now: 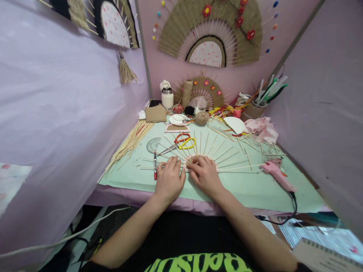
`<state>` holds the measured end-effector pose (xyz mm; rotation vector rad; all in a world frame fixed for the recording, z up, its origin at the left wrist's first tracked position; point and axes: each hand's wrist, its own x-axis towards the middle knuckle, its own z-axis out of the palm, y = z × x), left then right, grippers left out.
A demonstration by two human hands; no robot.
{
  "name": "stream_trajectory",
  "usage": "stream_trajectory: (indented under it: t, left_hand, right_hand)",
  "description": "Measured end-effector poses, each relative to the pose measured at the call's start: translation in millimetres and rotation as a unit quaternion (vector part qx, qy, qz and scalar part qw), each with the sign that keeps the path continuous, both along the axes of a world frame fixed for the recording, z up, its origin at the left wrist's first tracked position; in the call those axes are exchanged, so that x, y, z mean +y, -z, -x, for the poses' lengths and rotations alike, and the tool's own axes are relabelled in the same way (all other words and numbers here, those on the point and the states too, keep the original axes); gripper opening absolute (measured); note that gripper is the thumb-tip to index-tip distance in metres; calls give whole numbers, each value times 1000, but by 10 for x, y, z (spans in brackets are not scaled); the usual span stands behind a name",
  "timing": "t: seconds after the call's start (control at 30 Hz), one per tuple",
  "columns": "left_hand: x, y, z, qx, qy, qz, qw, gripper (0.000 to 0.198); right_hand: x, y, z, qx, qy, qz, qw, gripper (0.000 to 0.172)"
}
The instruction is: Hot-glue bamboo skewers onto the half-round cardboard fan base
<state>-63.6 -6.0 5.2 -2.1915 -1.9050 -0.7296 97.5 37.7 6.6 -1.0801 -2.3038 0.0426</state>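
Observation:
Thin sticks (227, 155) spread like a fan from a small pink-and-white half-round base (217, 166) on the green table. My left hand (170, 177) lies over the sticks at the left end of the base, its fingers bent and slightly apart. My right hand (204, 173) rests on top of the base, fingers curled down onto it; whether they pinch something is hidden. Scissors (181, 143) with red and yellow handles lie behind the left sticks, beside a clear protractor (153, 145). A red-and-grey pen (155, 166) lies left of my left hand.
A pink glue gun (278, 175) with a black cord lies at the right. Loose sticks (127, 143) are heaped at the left. Twine ball (202, 118), jar (167, 100), cardboard (155, 113) and tool pot (253, 111) stand behind. Finished fans (246, 45) hang on the wall.

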Motion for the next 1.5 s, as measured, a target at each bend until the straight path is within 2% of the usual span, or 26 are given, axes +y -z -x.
stream_trajectory:
  t: [1.1, 1.3, 1.5]
  left_hand:
    - [3, -11, -6, 0, 1, 4, 1000, 33]
    - [4, -10, 0, 0, 2, 2, 1000, 34]
    - [4, -10, 2, 2, 5, -1, 1000, 34]
  right_hand:
    - [5, 5, -1, -1, 2, 2, 1000, 20]
    - [0, -10, -31, 64, 10, 1, 998, 23]
    - [4, -5, -36, 84, 30, 4, 996, 16]
